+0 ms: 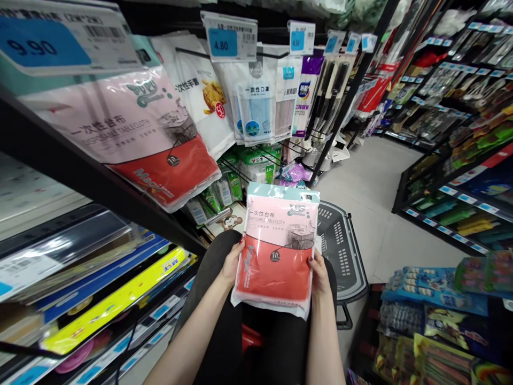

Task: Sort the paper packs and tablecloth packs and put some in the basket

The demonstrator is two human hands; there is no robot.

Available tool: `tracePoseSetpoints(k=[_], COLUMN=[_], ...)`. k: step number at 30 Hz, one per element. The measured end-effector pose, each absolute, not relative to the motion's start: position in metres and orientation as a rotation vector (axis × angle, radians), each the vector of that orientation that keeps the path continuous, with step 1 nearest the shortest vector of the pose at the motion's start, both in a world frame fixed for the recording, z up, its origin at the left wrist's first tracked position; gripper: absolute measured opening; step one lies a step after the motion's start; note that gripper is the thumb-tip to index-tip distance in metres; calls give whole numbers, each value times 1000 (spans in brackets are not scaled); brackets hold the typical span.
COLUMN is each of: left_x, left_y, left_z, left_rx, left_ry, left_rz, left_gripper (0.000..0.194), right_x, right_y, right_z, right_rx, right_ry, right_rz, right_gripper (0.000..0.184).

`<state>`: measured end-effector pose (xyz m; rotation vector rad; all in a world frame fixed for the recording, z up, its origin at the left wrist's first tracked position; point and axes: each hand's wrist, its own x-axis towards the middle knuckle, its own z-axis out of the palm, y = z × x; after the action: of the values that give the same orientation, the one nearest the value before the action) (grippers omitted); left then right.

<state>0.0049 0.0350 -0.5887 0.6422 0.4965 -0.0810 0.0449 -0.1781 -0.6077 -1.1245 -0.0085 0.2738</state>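
A pack of disposable tablecloths (276, 272) in a pink, red and clear wrapper is held upright above my knees, its printed front facing me. My left hand (232, 263) grips its left edge, thumb on the front and the other fingers mostly hidden behind. On the opposite edge, my right hand (319, 271) holds it the same way. A matching tablecloth pack (160, 144) hangs on the rack at the left, apart from my hands. Beyond the held pack is a dark grey shopping basket (356, 256), partly covered by it.
Packs of disposable gloves (200, 91) and face masks (256, 107) hang on hooks ahead, under price tags (231, 40). Lower left, a shelf holds a long yellow package (116, 299). Snack bags (436, 289) fill a display at the lower right. Grey floor (380, 171) runs between the shelves.
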Motion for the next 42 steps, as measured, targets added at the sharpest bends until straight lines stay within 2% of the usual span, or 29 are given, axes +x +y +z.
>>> tracePoseSetpoints(k=[12, 17, 24, 42], left_x=[5, 6, 6, 6], left_y=[34, 34, 34, 35], left_z=[-588, -589, -589, -592], left_rx=[667, 666, 659, 647], left_ry=[482, 480, 474, 489], left_rz=[-42, -45, -40, -38], left_gripper=[17, 17, 16, 18], right_x=[45, 45, 45, 47], right_y=[-178, -178, -179, -179], right_z=[-606, -605, -607, -611], right_rx=[-1153, -1124, -1138, -1054], right_ry=[5, -28, -13, -86], right_rz=[265, 264, 267, 263], right_gripper=[46, 41, 44, 38])
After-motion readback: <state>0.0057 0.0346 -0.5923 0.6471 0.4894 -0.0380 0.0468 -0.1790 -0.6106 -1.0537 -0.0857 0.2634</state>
